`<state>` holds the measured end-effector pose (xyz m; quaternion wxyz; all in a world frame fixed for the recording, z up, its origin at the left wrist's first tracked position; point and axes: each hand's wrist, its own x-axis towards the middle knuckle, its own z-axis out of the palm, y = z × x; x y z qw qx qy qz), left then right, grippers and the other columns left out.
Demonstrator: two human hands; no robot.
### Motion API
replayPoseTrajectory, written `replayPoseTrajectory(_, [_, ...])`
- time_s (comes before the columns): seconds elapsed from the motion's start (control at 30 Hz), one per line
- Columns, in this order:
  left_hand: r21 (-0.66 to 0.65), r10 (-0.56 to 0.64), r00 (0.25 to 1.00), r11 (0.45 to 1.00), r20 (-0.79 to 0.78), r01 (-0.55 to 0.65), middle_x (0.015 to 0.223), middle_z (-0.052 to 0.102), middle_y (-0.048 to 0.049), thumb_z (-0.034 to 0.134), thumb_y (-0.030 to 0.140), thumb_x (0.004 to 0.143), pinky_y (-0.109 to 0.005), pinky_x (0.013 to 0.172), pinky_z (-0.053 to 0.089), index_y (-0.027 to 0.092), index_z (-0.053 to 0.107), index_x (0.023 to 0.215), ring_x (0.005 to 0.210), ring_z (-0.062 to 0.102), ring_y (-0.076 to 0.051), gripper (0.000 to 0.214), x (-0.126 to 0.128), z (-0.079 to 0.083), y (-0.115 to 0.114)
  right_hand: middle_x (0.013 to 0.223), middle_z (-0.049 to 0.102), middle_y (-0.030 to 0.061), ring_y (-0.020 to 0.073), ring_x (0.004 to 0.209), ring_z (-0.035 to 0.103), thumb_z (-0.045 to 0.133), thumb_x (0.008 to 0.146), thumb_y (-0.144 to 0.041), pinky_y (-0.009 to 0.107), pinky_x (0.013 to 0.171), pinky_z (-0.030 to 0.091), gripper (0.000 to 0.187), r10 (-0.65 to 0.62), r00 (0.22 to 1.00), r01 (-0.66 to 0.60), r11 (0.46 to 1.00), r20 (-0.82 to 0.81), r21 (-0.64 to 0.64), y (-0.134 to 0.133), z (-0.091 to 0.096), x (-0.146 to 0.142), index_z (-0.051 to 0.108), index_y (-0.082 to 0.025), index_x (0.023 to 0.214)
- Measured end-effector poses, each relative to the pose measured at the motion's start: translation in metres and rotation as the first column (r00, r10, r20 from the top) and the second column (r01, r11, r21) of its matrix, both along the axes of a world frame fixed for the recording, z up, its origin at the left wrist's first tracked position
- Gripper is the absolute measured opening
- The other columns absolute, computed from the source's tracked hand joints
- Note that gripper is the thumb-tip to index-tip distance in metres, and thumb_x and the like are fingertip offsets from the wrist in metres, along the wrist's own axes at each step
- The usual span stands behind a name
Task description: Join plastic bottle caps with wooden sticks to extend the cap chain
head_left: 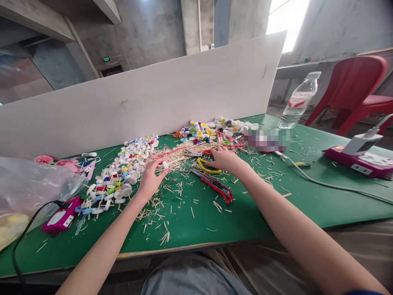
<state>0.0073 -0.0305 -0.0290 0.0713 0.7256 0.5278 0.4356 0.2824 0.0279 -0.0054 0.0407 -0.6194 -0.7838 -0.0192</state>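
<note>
My left hand point(151, 178) rests on the green table point(245, 213), fingers curled round a small white piece, right beside a heap of white bottle caps point(129, 168). My right hand point(224, 158) lies palm down at the edge of a pile of thin wooden sticks point(181, 157), its fingers bent over the sticks and hidden from view. Yellow-handled scissors point(206, 167) lie just under that hand. A red utility knife point(216, 186) lies on the table between my two forearms.
A heap of coloured caps point(211, 128) lies behind the sticks, against a white board point(153, 94). A water bottle point(297, 102) stands at the back right, near a red chair point(356, 90). A purple power strip point(359, 159) with a charger sits right; a pink device point(61, 217) and a plastic bag point(27, 184) sit left.
</note>
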Motion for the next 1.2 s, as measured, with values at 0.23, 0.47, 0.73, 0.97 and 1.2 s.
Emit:
replayPoseTrajectory(0.23, [-0.099, 0.000, 0.990, 0.995, 0.141, 0.014, 0.111, 0.063, -0.0061, 0.063, 0.042, 0.078, -0.035, 0.085, 0.045, 0.025, 0.063, 0.107, 0.092, 0.059, -0.020, 0.033, -0.003, -0.004, 0.006, 0.116, 0.055, 0.0260, 0.0383, 0.112, 0.045, 0.055, 0.076, -0.054, 0.044, 0.089, 0.040, 0.061, 0.010, 1.000, -0.008, 0.994, -0.022, 0.109, 0.005, -0.002, -0.005, 0.060, -0.004, 0.109])
replayPoseTrajectory(0.47, [-0.215, 0.018, 0.881, 0.972, 0.472, 0.095, 0.104, 0.067, -0.0069, 0.068, 0.042, 0.073, -0.031, 0.084, 0.046, 0.021, 0.066, 0.103, 0.096, 0.060, -0.021, 0.037, 0.002, -0.001, 0.007, 0.103, 0.057, 0.0199, 0.0331, 0.101, 0.050, 0.057, 0.069, -0.054, 0.043, 0.081, 0.042, 0.058, 0.010, 0.951, 0.059, 0.975, -0.308, 0.213, 0.004, 0.000, -0.011, 0.056, -0.009, 0.106])
replayPoseTrajectory(0.73, [-0.160, -0.085, 0.591, 0.923, 0.803, 0.350, 0.108, 0.068, -0.0062, 0.069, 0.037, 0.075, -0.033, 0.088, 0.048, 0.022, 0.065, 0.104, 0.105, 0.060, -0.020, 0.034, 0.003, -0.003, 0.009, 0.077, 0.052, 0.0058, 0.0161, 0.065, 0.046, 0.044, 0.080, -0.059, 0.032, 0.057, 0.039, 0.041, 0.020, 0.298, 0.070, 0.997, -0.954, 0.043, 0.001, 0.023, -0.018, 0.050, -0.020, 0.091])
replayPoseTrajectory(0.97, [-0.224, -0.042, 0.620, 0.912, 0.784, 0.344, 0.103, 0.068, -0.0084, 0.067, 0.038, 0.077, -0.036, 0.090, 0.048, 0.018, 0.066, 0.098, 0.103, 0.061, -0.022, 0.029, 0.005, 0.001, 0.007, 0.060, 0.034, -0.0005, 0.0138, 0.057, 0.032, 0.030, 0.076, -0.079, 0.034, 0.054, 0.036, 0.056, -0.095, 0.048, -0.320, 0.942, -0.994, -0.105, -0.002, 0.034, 0.003, 0.034, -0.025, 0.064])
replayPoseTrajectory(1.2, [-0.236, -0.022, 0.682, 0.930, 0.731, 0.282, 0.105, 0.067, -0.0084, 0.065, 0.041, 0.077, -0.036, 0.089, 0.048, 0.019, 0.064, 0.099, 0.105, 0.061, -0.023, 0.031, 0.006, 0.000, 0.005, 0.085, 0.058, 0.0129, 0.0252, 0.078, 0.053, 0.053, 0.074, -0.063, 0.040, 0.066, 0.042, 0.052, -0.089, 0.783, 0.263, 0.944, -0.615, 0.199, -0.002, 0.022, 0.006, 0.052, -0.016, 0.095])
